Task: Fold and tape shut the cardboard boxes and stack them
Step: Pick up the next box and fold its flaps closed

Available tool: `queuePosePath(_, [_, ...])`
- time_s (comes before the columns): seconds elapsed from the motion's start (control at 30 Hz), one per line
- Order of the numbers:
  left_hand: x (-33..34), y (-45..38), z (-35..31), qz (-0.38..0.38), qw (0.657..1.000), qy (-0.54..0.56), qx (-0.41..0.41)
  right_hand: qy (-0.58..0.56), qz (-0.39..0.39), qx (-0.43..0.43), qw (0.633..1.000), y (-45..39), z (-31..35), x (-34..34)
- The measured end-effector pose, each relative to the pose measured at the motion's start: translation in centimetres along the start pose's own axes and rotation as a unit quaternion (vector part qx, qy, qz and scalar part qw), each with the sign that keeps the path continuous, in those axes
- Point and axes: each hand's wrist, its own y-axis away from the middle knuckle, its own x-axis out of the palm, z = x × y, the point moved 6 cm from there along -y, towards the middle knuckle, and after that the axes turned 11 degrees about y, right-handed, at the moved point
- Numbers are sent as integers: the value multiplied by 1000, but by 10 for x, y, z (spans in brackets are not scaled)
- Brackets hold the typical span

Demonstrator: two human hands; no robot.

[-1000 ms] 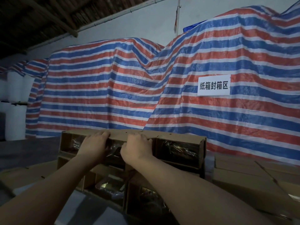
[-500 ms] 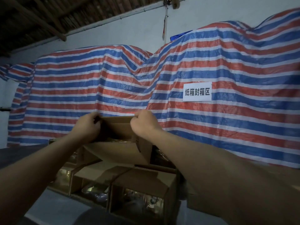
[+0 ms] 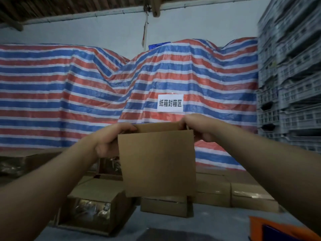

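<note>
I hold a brown cardboard box (image 3: 157,162) up in the air in front of me, its plain side facing me and a flap hanging down. My left hand (image 3: 111,140) grips its upper left edge. My right hand (image 3: 198,126) grips its upper right corner, fingers curled over the top. Below on the grey table (image 3: 217,223) lies an open box (image 3: 93,206) on its side, shiny wrapped goods showing inside. Taped shut boxes (image 3: 251,197) sit in a row at the right, and a small shut box (image 3: 165,206) stands under the held one.
A red, white and blue striped tarpaulin (image 3: 69,94) covers piles behind the table, with a white sign (image 3: 170,103) on it. Grey plastic crates (image 3: 291,80) are stacked high at the right. An orange object (image 3: 274,230) lies at the near right corner.
Both hands have lifted one box off the stack of open boxes and swung it up and right. My view has turned right, bringing the crates and taped boxes in.
</note>
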Motion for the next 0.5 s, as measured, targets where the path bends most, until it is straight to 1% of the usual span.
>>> queuePosePath(0.03, [16,-4,15,8,1000,17,-16,-11,9,23,1000,6,-18,-8])
queuePosePath(0.17, [68,-17,75,-20,993,101,-65,-56,15,123,991,28,-97,-29])
queuePosePath(0.27, [96,-24,112,-15,992,89,-90,-92,17,184,978,45,-156,-28])
queuePosePath(0.33, [104,-25,135,-21,991,85,-104,-100,22,213,972,56,-188,-21])
queuePosePath(0.4, [108,-24,158,-43,987,97,-116,-121,21,234,964,66,-212,-10])
queuePosePath(0.5, [109,-25,178,-66,982,134,-113,-220,27,232,947,74,-228,12])
